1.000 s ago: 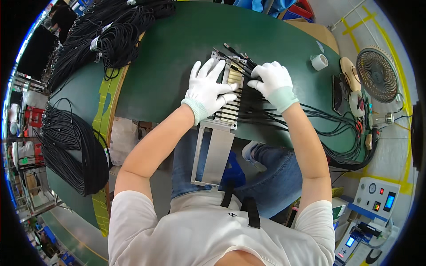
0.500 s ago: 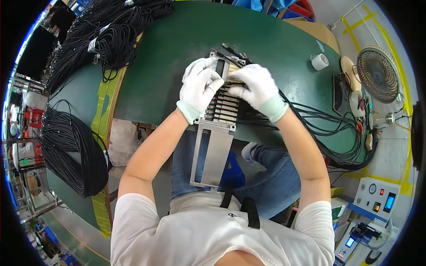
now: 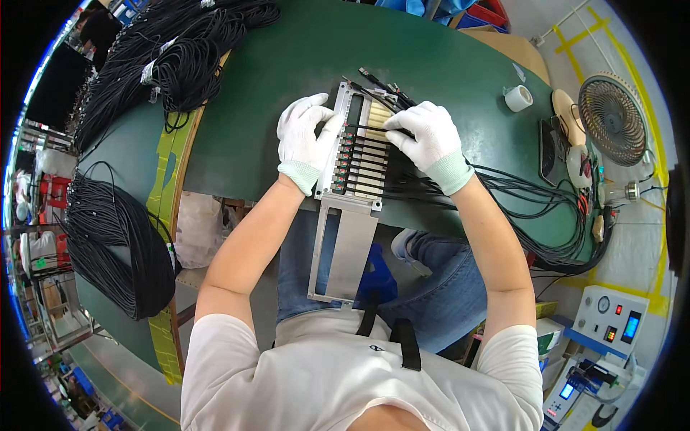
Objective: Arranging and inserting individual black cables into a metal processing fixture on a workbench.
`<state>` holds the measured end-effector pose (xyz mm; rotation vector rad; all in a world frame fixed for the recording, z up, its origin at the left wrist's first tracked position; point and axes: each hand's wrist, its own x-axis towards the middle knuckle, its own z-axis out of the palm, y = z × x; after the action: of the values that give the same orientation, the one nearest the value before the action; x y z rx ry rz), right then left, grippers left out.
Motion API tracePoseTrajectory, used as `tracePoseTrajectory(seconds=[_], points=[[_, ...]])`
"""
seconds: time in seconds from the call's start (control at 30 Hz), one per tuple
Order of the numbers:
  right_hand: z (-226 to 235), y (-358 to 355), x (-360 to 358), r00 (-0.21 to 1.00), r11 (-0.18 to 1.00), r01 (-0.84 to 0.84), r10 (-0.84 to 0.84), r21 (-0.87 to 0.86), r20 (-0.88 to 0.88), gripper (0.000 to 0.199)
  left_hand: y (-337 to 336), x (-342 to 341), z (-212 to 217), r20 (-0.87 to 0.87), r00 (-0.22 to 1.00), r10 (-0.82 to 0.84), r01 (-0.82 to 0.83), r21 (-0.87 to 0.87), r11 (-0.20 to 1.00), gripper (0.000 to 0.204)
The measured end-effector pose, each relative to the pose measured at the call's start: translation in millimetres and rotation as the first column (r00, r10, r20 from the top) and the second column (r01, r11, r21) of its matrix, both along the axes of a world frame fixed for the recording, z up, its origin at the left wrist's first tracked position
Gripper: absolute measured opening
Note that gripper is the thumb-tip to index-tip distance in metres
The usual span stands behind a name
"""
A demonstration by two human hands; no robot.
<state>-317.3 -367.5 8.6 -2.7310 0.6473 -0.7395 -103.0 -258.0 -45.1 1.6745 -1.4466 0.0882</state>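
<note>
1. Fixture: a slotted metal fixture (image 3: 328,167) lies on the green table (image 3: 273,86), at its near edge. Its plain metal extension (image 3: 353,248) projects past that edge, above the person's legs.
2. Right hand: the gloved right hand (image 3: 425,140) is at the right side of the fixture. Its thumb and index finger appear pressed together on a black cable (image 3: 368,128), which lies across the slots.
3. Left hand: the gloved left hand (image 3: 305,140) is at the fixture's left rail, thumb beside the rail and fingers bent. Whether these fingers grip anything cannot be told.
4. Completed portion: a row of seated cables (image 3: 369,161) occupies the slots toward the table's near edge, connector ends aligned along the left rail. This portion is judged complete.
5. Remaining portion: cream slot bars (image 3: 377,113) toward the far end show no cable across them. Filling is judged more than half done, with these positions outstanding.
6. Supply: loose cable ends (image 3: 374,77) lie at the fixture's far end. Loose black cables (image 3: 514,188) run toward the table's right edge.
7. Surroundings: a white tape roll (image 3: 513,101) and a fan (image 3: 612,118) stand near the right edge.
</note>
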Motion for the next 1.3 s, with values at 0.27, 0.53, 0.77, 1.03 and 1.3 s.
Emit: tracePoseTrajectory(seconds=[0.27, 0.53, 0.77, 1.03, 1.3], points=[[-4, -6, -3, 0.995, 0.994, 0.053, -0.06, -0.095, -0.08, 0.008, -4, 4, -8, -0.008, 1.0, -0.005, 0.006, 0.032, 0.999, 0.02], [-10, -9, 3, 0.999, 0.985, 0.041, -0.046, -0.165, -0.027, 0.007, -6, 5, -9, 0.031, 0.999, -0.021, 0.02, 0.044, 0.999, 0.023], [-11, -11, 5, 0.998, 0.967, 0.054, -0.057, -0.25, -0.003, 0.006, -9, 7, -16, 0.055, 0.998, -0.006, 0.004, 0.034, 0.999, 0.023], [-13, -9, 14, 0.991, 0.952, 0.121, -0.133, -0.28, -0.024, 0.006, -8, 5, -14, -0.021, 1.0, -0.018, 0.019, 0.067, 0.998, 0.022], [-9, -9, 6, 0.997, 0.969, 0.076, -0.08, -0.237, -0.008, 0.006, -7, 5, -12, -0.016, 1.0, -0.026, 0.027, 0.066, 0.997, 0.02]])
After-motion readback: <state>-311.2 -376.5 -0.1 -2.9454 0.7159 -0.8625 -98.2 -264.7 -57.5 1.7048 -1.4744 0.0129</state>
